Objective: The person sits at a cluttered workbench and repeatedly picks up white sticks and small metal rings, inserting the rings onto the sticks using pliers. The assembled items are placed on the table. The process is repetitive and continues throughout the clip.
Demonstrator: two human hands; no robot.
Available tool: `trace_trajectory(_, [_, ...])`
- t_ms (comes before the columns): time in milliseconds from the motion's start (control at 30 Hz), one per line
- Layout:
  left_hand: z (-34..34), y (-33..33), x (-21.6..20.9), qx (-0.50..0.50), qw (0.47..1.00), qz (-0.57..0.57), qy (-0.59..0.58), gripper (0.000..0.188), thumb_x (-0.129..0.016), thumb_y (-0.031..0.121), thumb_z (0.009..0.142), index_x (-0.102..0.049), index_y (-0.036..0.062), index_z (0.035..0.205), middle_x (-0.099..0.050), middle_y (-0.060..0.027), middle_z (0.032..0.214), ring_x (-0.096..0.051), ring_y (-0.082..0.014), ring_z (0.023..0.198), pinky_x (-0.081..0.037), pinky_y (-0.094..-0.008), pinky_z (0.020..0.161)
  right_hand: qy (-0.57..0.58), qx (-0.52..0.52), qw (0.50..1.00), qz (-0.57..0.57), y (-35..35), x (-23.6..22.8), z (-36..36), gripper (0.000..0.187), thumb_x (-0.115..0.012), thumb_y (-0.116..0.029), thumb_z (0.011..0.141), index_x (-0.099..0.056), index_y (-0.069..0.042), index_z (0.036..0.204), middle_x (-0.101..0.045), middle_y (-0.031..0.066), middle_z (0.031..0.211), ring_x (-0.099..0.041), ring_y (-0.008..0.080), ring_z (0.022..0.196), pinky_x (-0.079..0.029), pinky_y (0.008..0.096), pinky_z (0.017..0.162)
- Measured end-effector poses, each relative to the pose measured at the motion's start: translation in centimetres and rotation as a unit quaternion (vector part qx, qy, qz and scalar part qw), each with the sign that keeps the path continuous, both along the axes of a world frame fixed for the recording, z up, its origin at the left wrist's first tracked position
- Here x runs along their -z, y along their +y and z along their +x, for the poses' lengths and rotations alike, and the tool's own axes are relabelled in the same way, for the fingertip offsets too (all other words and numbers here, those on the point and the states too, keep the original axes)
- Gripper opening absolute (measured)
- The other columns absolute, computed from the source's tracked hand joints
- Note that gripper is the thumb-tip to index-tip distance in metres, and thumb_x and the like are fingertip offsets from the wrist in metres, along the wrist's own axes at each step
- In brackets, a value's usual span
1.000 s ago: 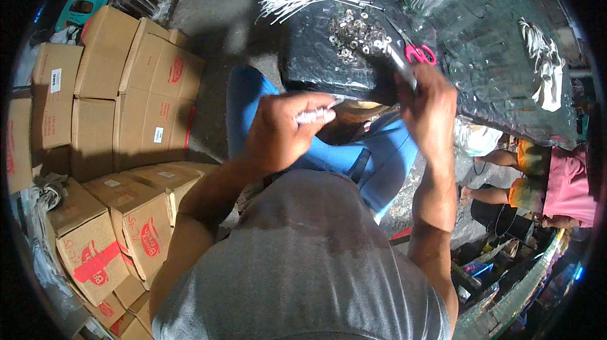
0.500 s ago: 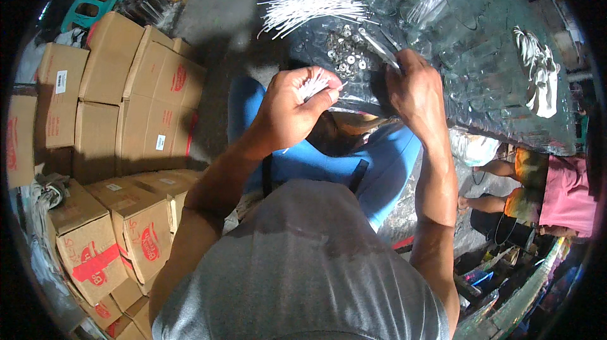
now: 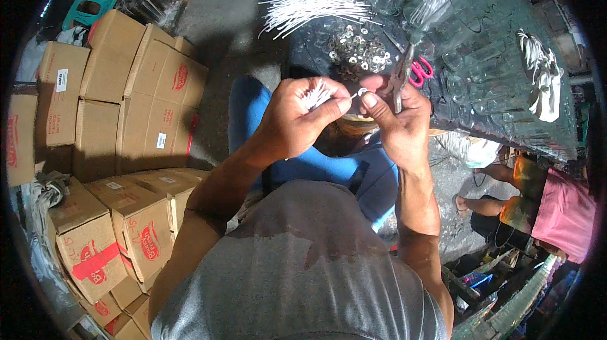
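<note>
We pinch a small metal ring [image 3: 362, 92] btwn right hand [image 3: 395, 126] thumb & forefinger; left hand [image 3: 297, 120] fingers clamp a bundle of white wicks [image 3: 316, 95] just beside it. Best keep the ring steady, feed one wick tip straight thru. Pliers [image 3: 401, 74] sit tucked under right fingers.

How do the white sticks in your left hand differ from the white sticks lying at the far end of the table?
The bundle in the left hand is small, gripped tight, only its tips showing. The pile on the table is far larger, loose, fanned out flat at full length, untouched. Both look like the same thin white sticks.
</note>
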State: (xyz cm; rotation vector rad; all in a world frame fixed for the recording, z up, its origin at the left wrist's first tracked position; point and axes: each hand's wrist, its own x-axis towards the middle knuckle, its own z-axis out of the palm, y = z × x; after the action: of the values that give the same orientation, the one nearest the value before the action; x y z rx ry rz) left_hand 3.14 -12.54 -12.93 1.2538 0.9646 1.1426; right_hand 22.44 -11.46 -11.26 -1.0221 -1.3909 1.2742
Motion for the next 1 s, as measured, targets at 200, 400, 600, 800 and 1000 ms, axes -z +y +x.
trace_trajectory(200, [0.5, -0.3, 0.1, -0.003, 0.999, 0.031, -0.014, 0.010, -0.064, -0.001, 0.094, -0.068, -0.0053, 0.101, -0.071, -0.0089, 0.093, -0.066, -0.0120, 0.089, -0.053, -0.0274, 0.083, 0.045, 0.009, 0.999, 0.003, -0.4, 0.8, -1.0, 0.008, -0.067, 0.000, 0.093, -0.065, 0.002, 0.101, -0.066, 0.0033, 0.084, -0.060, 0.0095, 0.076, -0.050, 0.0244, 0.069])
trace_trajectory(400, [0.9, -0.3, 0.0, -0.011, 0.997, 0.068, -0.031, 0.009, -0.064, 0.000, 0.093, -0.069, -0.0064, 0.097, -0.074, -0.0107, 0.088, -0.069, -0.0113, 0.083, -0.055, -0.0274, 0.077, 0.071, 0.005, 0.997, -0.008, -0.6, 1.2, -1.2, 0.008, -0.065, -0.002, 0.095, -0.065, 0.003, 0.102, -0.068, 0.0056, 0.086, -0.062, 0.0105, 0.076, -0.051, 0.0253, 0.070])
trace_trajectory(600, [0.5, -0.3, -0.6, 0.006, 0.997, 0.077, 0.004, 0.010, -0.060, -0.001, 0.096, -0.068, -0.0062, 0.098, -0.071, -0.0101, 0.088, -0.067, -0.0137, 0.084, -0.053, -0.0288, 0.079, 0.124, -0.012, 0.992, -0.016, -0.4, 1.7, -1.4, 0.010, -0.064, -0.004, 0.096, -0.064, 0.003, 0.103, -0.068, 0.0055, 0.086, -0.062, 0.0106, 0.076, -0.052, 0.0255, 0.070])
trace_trajectory(800, [0.6, -0.5, -0.6, -0.026, 0.996, 0.073, 0.032, 0.010, -0.061, 0.001, 0.095, -0.069, -0.0054, 0.096, -0.072, -0.0082, 0.086, -0.066, -0.0114, 0.082, -0.053, -0.0273, 0.076, 0.076, 0.012, 0.997, -0.008, -0.8, 1.4, -1.8, 0.009, -0.065, -0.004, 0.096, -0.064, 0.002, 0.103, -0.068, 0.0043, 0.085, -0.062, 0.0095, 0.076, -0.051, 0.0245, 0.070])
trace_trajectory(1000, [0.3, -0.6, -1.2, -0.046, 0.995, 0.046, 0.073, 0.011, -0.065, 0.004, 0.093, -0.069, -0.0046, 0.098, -0.071, -0.0067, 0.086, -0.063, -0.0088, 0.079, -0.051, -0.0256, 0.072, -0.020, 0.066, 0.996, 0.063, -1.1, 1.6, -2.2, 0.007, -0.067, -0.004, 0.094, -0.066, 0.000, 0.099, -0.068, 0.0036, 0.082, -0.062, 0.0091, 0.075, -0.050, 0.0259, 0.068])
